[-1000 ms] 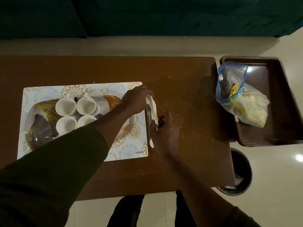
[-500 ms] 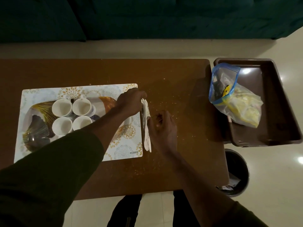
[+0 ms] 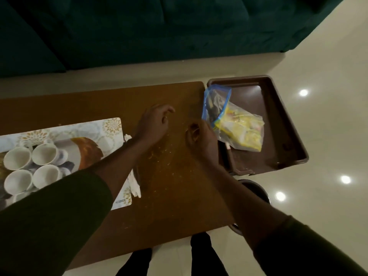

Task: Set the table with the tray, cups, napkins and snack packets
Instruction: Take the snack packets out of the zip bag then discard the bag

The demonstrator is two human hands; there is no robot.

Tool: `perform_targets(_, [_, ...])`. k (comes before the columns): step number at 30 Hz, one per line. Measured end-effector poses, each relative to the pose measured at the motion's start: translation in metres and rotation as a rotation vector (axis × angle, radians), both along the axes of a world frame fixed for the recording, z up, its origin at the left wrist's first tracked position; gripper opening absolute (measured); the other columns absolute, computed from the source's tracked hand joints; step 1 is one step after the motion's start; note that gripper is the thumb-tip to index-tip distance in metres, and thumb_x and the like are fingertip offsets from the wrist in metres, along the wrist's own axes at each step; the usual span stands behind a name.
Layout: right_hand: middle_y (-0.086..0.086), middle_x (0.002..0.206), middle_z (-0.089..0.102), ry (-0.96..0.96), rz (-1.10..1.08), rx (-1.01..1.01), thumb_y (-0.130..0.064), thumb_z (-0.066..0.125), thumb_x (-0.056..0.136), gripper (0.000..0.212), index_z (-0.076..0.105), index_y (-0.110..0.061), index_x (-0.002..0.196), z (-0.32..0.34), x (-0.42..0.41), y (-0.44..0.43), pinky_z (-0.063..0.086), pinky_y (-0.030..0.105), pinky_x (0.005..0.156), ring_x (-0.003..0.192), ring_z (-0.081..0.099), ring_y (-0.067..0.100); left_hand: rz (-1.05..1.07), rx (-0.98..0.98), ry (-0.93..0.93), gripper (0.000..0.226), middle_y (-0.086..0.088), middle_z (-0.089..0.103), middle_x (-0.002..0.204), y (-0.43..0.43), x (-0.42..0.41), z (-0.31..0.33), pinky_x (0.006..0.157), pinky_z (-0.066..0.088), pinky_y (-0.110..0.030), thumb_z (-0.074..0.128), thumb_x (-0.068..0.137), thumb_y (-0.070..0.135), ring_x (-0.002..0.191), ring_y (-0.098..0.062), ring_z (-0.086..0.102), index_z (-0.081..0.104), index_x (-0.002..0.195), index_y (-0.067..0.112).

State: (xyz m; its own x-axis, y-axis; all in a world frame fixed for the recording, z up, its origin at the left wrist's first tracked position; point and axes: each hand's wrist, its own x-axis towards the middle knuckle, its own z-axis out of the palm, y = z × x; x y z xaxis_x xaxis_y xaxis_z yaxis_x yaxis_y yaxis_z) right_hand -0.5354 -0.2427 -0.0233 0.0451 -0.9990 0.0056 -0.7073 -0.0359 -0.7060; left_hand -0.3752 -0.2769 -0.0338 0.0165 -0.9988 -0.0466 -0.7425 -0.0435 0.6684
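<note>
Both hands hover over the bare middle of the brown worktop (image 3: 111, 102), holding nothing. The left hand (image 3: 154, 123) has its fingers (image 3: 168, 110) loosely curled and released, pointing toward 1 o'clock. The right hand (image 3: 201, 137) sits just beside it at 3 o'clock, fingers half curled and empty, close to the clear bag of snack packets (image 3: 242, 129). That bag lies in the dark brown bin (image 3: 286, 120) at the worktop's right end. At 9 o'clock from the hands, four white cups (image 3: 31, 168) stand together on the patterned tray (image 3: 88, 150), which rests on a floral placemat (image 3: 111, 127). White napkins (image 3: 134, 185) lie along the placemat's right edge, partly hidden under the left forearm. Crumbs (image 3: 159, 155) dot the wood.
</note>
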Motion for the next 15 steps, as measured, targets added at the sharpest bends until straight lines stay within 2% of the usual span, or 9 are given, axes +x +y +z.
perform_targets(4, [0.011, 0.099, 0.064, -0.022, -0.061, -0.099, -0.006, 0.059, 0.086, 0.014, 0.061, -0.003, 0.099, 0.015, -0.054, -0.031, 0.051, 0.042, 0.072, 0.081, 0.062, 0.025, 0.051, 0.072, 0.115, 0.034, -0.004, 0.066, 0.111, -0.016, -0.049, 0.009, 0.079, 0.056, -0.032, 0.051, 0.093, 0.002, 0.098, -0.017, 0.062, 0.064, 0.120, 0.019])
perform_targets(7, [0.004, 0.100, 0.066, -0.020, -0.153, -0.105, -0.008, 0.058, 0.085, 0.017, 0.061, -0.008, 0.101, 0.019, -0.091, -0.049, 0.051, 0.035, 0.069, 0.079, 0.062, 0.019, 0.123, 0.172, 0.221, 0.028, -0.008, 0.067, 0.110, -0.031, -0.083, 0.011, 0.077, 0.050, -0.030, 0.056, 0.092, 0.009, 0.098, -0.021, 0.063, 0.065, 0.118, 0.016])
perform_targets(10, [0.002, 0.101, 0.066, -0.024, -0.208, -0.055, -0.010, 0.058, 0.083, 0.019, 0.060, -0.010, 0.102, 0.015, -0.121, -0.065, 0.044, 0.027, 0.069, 0.086, 0.063, 0.021, 0.206, 0.309, 0.315, 0.026, -0.010, 0.066, 0.114, -0.044, -0.112, 0.010, 0.072, 0.045, -0.027, 0.061, 0.091, 0.015, 0.100, -0.023, 0.062, 0.064, 0.116, 0.015])
perform_targets(13, [0.003, 0.108, 0.064, -0.035, -0.237, 0.040, -0.020, 0.058, 0.088, 0.024, 0.057, -0.012, 0.110, 0.009, -0.144, -0.078, 0.043, 0.028, 0.072, 0.093, 0.062, 0.023, 0.275, 0.468, 0.417, 0.026, -0.010, 0.062, 0.127, -0.050, -0.141, 0.009, 0.080, 0.054, -0.039, 0.063, 0.091, 0.013, 0.110, -0.030, 0.062, 0.065, 0.116, 0.015])
perform_targets(15, [0.006, 0.116, 0.062, -0.040, -0.231, 0.117, -0.035, 0.058, 0.090, 0.036, 0.052, -0.013, 0.118, 0.004, -0.148, -0.083, 0.043, 0.029, 0.076, 0.102, 0.060, 0.023, 0.329, 0.577, 0.457, 0.026, -0.006, 0.059, 0.133, -0.049, -0.154, 0.007, 0.081, 0.053, -0.043, 0.065, 0.090, 0.014, 0.117, -0.032, 0.058, 0.064, 0.116, 0.017])
